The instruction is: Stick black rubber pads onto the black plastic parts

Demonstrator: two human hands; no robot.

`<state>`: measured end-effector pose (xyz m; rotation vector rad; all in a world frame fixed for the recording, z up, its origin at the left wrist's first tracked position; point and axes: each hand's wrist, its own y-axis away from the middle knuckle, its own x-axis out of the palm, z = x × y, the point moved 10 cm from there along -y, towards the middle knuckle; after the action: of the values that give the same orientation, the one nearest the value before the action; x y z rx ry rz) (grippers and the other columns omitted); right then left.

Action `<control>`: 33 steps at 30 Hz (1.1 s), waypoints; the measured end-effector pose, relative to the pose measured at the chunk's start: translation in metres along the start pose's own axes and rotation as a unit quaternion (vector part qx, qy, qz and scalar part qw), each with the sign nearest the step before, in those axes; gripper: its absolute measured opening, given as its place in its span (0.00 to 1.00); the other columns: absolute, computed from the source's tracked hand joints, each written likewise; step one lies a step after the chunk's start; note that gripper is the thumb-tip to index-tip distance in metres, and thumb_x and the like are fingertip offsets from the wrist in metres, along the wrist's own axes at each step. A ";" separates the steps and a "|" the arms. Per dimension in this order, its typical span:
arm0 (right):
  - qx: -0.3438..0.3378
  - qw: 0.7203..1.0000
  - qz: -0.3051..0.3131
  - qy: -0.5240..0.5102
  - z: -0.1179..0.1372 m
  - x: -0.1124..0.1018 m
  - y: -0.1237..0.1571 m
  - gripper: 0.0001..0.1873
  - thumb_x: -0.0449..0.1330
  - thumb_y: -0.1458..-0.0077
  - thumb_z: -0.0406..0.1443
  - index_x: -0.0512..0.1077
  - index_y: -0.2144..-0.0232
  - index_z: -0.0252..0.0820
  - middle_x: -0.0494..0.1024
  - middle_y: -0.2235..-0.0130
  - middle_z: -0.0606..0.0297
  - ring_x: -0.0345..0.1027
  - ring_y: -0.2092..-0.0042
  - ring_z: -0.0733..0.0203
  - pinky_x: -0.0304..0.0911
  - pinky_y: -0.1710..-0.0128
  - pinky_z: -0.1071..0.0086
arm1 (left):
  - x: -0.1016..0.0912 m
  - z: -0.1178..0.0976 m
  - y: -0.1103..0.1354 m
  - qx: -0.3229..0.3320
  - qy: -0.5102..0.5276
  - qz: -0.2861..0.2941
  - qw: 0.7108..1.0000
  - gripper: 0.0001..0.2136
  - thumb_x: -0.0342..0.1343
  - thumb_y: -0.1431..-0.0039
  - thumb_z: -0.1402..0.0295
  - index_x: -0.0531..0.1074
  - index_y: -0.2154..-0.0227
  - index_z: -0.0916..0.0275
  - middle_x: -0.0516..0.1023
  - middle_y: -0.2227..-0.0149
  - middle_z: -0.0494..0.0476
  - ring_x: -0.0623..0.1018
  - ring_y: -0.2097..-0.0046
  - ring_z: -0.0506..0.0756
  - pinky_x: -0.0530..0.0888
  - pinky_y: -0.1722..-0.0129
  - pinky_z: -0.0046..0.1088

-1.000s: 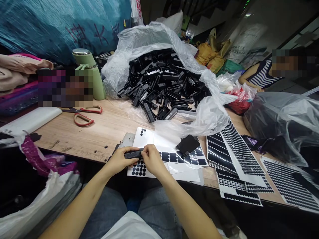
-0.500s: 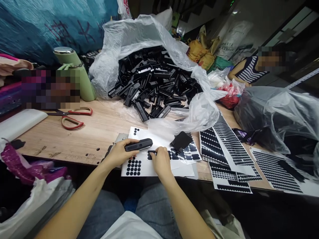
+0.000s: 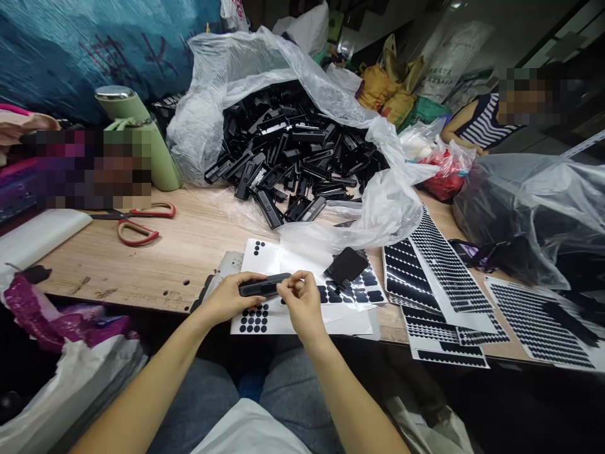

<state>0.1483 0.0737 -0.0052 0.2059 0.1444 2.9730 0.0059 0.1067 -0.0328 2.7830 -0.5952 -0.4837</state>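
Observation:
My left hand (image 3: 236,294) holds a long black plastic casing (image 3: 261,287) between thumb and fingers, above a white sheet of black stickers (image 3: 255,320). My right hand (image 3: 302,301) is pinched at the casing's right end; whatever lies between its fingertips is hidden. Round dots sit on the left of the sheet, and larger rounded black stickers (image 3: 375,295) show to the right. A flat black piece with a small tab (image 3: 347,267) lies on the sheets just beyond my right hand.
Behind the sheets, an open clear plastic bag (image 3: 392,208) spills many black casings (image 3: 293,157). Red-handled scissors (image 3: 138,233) and a green flask (image 3: 161,157) stand left. More sticker sheets (image 3: 454,271) lie right, beside a filled plastic bag (image 3: 515,208). A person in a striped top (image 3: 482,123) sits beyond.
My right hand has moved up from the sticker sheet to the right end of the casing. My left hand has lowered the casing slightly and turned it. The view has shifted a little.

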 end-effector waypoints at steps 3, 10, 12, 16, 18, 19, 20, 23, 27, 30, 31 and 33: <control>0.029 0.997 0.027 -0.061 -0.015 0.019 -0.002 0.14 0.60 0.53 0.34 0.56 0.68 0.45 0.68 0.73 0.74 0.61 0.72 0.69 0.59 0.66 0.70 | 0.000 0.000 0.000 0.025 -0.008 -0.009 1.000 0.21 0.61 0.57 0.65 0.72 0.57 0.63 0.78 0.61 0.57 0.78 0.65 0.57 0.75 0.66 0.31; 0.026 0.999 0.013 -0.046 -0.026 0.025 0.001 0.13 0.59 0.52 0.34 0.55 0.69 0.45 0.66 0.73 0.74 0.60 0.71 0.69 0.58 0.66 0.71 | -0.002 -0.004 0.000 0.073 -0.042 -0.021 0.996 0.19 0.59 0.56 0.68 0.73 0.57 0.63 0.77 0.58 0.58 0.76 0.57 0.59 0.74 0.61 0.31; 0.025 0.999 0.013 -0.034 -0.026 0.025 0.001 0.13 0.59 0.51 0.34 0.55 0.69 0.45 0.66 0.73 0.74 0.60 0.71 0.69 0.59 0.66 0.71 | -0.001 -0.003 0.000 0.075 -0.035 -0.021 0.996 0.19 0.58 0.55 0.68 0.73 0.57 0.62 0.77 0.59 0.57 0.76 0.58 0.59 0.75 0.62 0.30; 0.015 1.000 0.007 -0.003 -0.022 0.026 0.001 0.12 0.58 0.51 0.34 0.55 0.69 0.44 0.65 0.73 0.73 0.60 0.71 0.69 0.59 0.67 0.71 | -0.003 -0.006 0.002 0.090 -0.033 -0.028 0.995 0.19 0.59 0.56 0.68 0.73 0.58 0.62 0.77 0.58 0.57 0.76 0.58 0.58 0.74 0.61 0.30; 0.009 1.000 0.004 0.016 -0.020 0.026 0.002 0.12 0.57 0.51 0.34 0.54 0.69 0.44 0.65 0.72 0.73 0.60 0.71 0.69 0.59 0.68 0.71 | -0.003 -0.007 0.002 0.095 -0.039 -0.030 0.994 0.19 0.59 0.56 0.68 0.73 0.58 0.62 0.76 0.58 0.56 0.76 0.57 0.57 0.73 0.59 0.30; 0.006 1.000 0.003 0.028 -0.019 0.026 0.002 0.11 0.57 0.50 0.34 0.54 0.69 0.44 0.65 0.72 0.72 0.60 0.71 0.68 0.60 0.68 0.71 | -0.003 -0.008 0.003 0.097 -0.044 -0.030 0.994 0.19 0.59 0.56 0.68 0.73 0.57 0.62 0.76 0.58 0.56 0.76 0.57 0.57 0.73 0.58 0.31; 0.003 0.999 0.002 0.042 -0.017 0.027 0.002 0.11 0.56 0.50 0.34 0.54 0.69 0.44 0.65 0.72 0.72 0.60 0.71 0.68 0.60 0.68 0.71 | -0.003 -0.009 0.003 0.098 -0.051 -0.029 0.993 0.19 0.59 0.56 0.68 0.73 0.57 0.62 0.76 0.58 0.56 0.76 0.57 0.57 0.72 0.57 0.31; -0.008 0.996 -0.008 0.092 -0.012 0.026 0.004 0.10 0.55 0.49 0.34 0.54 0.69 0.44 0.65 0.72 0.72 0.61 0.71 0.67 0.60 0.68 0.71 | -0.003 -0.011 0.003 0.104 -0.068 -0.032 0.992 0.19 0.58 0.55 0.67 0.73 0.57 0.62 0.76 0.57 0.57 0.75 0.55 0.58 0.71 0.54 0.32; -0.032 0.989 -0.026 0.144 -0.004 0.026 0.008 0.09 0.54 0.48 0.34 0.55 0.69 0.45 0.65 0.72 0.71 0.62 0.70 0.66 0.61 0.68 0.70 | -0.004 -0.013 0.004 0.111 -0.073 -0.034 0.990 0.18 0.58 0.54 0.67 0.73 0.57 0.63 0.77 0.57 0.57 0.75 0.54 0.58 0.70 0.53 0.31; -0.039 0.984 -0.030 0.171 -0.003 0.027 0.011 0.07 0.54 0.47 0.34 0.55 0.69 0.45 0.66 0.71 0.69 0.63 0.69 0.65 0.61 0.68 0.70 | -0.004 -0.012 0.005 0.108 -0.069 -0.031 0.991 0.18 0.58 0.54 0.66 0.73 0.57 0.62 0.77 0.57 0.57 0.75 0.54 0.58 0.70 0.53 0.32; -0.043 0.982 -0.031 0.179 -0.004 0.027 0.011 0.07 0.53 0.47 0.34 0.55 0.69 0.45 0.67 0.70 0.69 0.63 0.69 0.65 0.61 0.67 0.70 | -0.004 -0.011 0.005 0.107 -0.069 -0.031 0.991 0.19 0.59 0.54 0.66 0.73 0.57 0.62 0.77 0.57 0.57 0.75 0.54 0.58 0.70 0.52 0.32; -0.053 0.978 -0.036 0.200 -0.005 0.028 0.011 0.07 0.53 0.46 0.35 0.55 0.69 0.45 0.67 0.70 0.68 0.63 0.68 0.64 0.60 0.67 0.69 | -0.004 -0.009 0.004 0.107 -0.069 -0.031 0.991 0.19 0.59 0.54 0.65 0.73 0.57 0.62 0.77 0.57 0.57 0.75 0.54 0.59 0.70 0.52 0.32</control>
<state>0.1188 0.0672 -0.0050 -0.4049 0.0376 2.8992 0.0042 0.1067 -0.0224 2.9957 -0.6264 -0.6678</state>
